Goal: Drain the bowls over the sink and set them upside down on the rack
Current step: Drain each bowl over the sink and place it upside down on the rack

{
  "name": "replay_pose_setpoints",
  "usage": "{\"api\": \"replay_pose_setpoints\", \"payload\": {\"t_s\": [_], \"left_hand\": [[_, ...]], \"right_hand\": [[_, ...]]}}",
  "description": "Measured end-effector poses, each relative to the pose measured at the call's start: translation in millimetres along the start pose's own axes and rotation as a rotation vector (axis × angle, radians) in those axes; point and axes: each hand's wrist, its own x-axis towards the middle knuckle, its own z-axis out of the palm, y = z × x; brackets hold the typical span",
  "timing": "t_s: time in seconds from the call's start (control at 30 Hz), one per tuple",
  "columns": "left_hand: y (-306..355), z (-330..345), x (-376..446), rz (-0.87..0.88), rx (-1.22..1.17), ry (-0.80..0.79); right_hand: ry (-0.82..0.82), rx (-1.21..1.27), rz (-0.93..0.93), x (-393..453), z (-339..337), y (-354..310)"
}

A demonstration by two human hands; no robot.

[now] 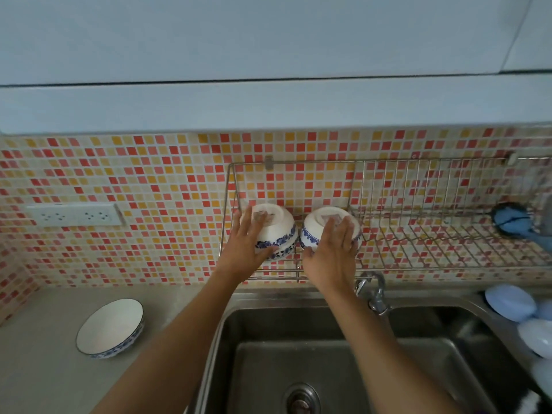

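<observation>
Rack (388, 160): wire | left hand (248, 246) fingers spread, seemingly clasping domed left bowl (282, 224) | right hand (331, 251) fingers together, clasping right bowl (313, 224)

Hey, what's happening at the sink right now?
A person is setting two blue-patterned bowls upside down on the wire rack above the sink. The left hand holds the left bowl, the right hand the right bowl, both at the rack's left end. A third bowl sits upright on the counter, untouched.
</observation>
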Motion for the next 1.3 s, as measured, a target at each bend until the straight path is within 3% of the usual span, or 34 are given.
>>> {"api": "replay_pose_setpoints", "payload": {"t_s": [0.4, 0.53, 0.63, 0.7, 0.77, 0.83, 0.9, 0.97, 1.1, 1.3], "left_hand": [[9, 2, -23, -0.076, 0.023, 0.032], [-4, -1, -92, 0.077, 0.058, 0.163], [-63, -6, -149, -0.138, -0.043, 0.197], [-120, -8, -176, -0.351, -0.106, 0.182], [-175, -15, -195, -0.505, -0.117, 0.187], [-224, -27, -209, -0.627, -0.148, 0.205], [-270, -36, -218, -0.721, -0.186, 0.200], [-312, -42, -226, -0.814, -0.234, 0.169], [-376, -44, -228, -0.950, -0.328, 0.031], [-404, -33, -218, -0.968, -0.440, -0.090]], "right_hand": [[0.043, -0.077, -0.067, 5, 11, 7], [0.132, 0.099, -0.099, 0, 5, 5], [0.313, 0.394, -0.153, -50, -3, -22], [0.311, 0.450, -0.268, -105, 11, -54], [0.135, 0.509, -0.358, -152, 44, -92], [-0.171, 0.578, -0.336, -182, 88, -138], [-0.458, 0.592, -0.201, -194, 133, -183], [-0.636, 0.577, -0.039, -191, 174, -223], [-0.812, 0.507, 0.189, -169, 245, -286], [-0.937, 0.580, 0.453, -155, 310, -338]]}}
